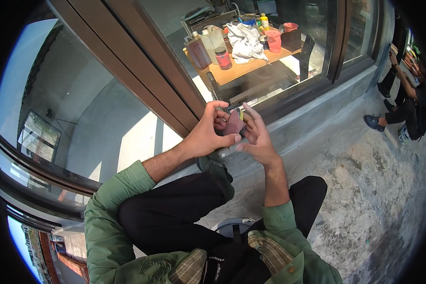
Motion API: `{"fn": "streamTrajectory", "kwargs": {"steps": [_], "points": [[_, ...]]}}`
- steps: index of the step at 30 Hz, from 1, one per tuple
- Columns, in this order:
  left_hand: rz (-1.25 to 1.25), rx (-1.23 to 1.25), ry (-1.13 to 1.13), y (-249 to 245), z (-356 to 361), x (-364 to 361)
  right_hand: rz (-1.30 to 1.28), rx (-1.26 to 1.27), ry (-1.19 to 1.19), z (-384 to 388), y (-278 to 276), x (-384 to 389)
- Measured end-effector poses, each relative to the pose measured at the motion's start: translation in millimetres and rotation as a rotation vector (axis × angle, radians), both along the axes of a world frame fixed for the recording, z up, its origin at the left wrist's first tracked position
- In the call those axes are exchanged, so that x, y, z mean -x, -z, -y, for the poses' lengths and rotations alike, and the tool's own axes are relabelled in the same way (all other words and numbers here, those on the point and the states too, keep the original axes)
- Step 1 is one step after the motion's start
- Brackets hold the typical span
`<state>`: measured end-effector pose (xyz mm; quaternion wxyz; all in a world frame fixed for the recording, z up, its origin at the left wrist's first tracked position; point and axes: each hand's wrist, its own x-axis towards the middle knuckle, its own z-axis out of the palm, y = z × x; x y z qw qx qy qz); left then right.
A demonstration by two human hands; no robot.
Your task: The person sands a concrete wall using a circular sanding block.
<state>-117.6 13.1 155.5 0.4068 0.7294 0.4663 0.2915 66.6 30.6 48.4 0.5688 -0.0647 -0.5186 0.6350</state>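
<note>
A small pinkish-brown piece of sandpaper [234, 123], folded or bent, is held up in front of my knees. My left hand [207, 133] pinches it, thumb along its lower edge and fingers curled behind. My right hand [259, 141] grips its right side with bent fingers, the index finger pointing up and the thumb lower down. A narrow yellow-green strip [241, 114] shows at the upper right edge of the sandpaper; what it belongs to is mostly hidden by the fingers.
Brown-framed glass [165, 61] stands close ahead. Behind it, a wooden table [232, 75] carries bottles, a white cloth [245, 41] and a pink cup [273, 40]. A pale bucket [234, 221] is under me. Another person [409, 102] sits at far right on the rough concrete.
</note>
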Motion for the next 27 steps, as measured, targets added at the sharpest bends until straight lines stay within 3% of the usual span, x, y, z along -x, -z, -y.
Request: {"fn": "streamTrajectory", "kwargs": {"steps": [3, 8, 27], "points": [[0.045, 0.033, -0.004, 4.0, -2.2, 3.8, 0.011, -0.064, 0.068, 1.2, -1.6, 6.1], [0.097, 0.086, 0.012, 6.5, -1.6, 6.8, 0.039, 0.062, 0.017, 4.4, -5.5, 6.7], [-0.070, 0.018, 0.114, 8.4, -1.5, 13.0, 0.033, -0.036, -0.023, 5.2, -1.9, 6.7]]}}
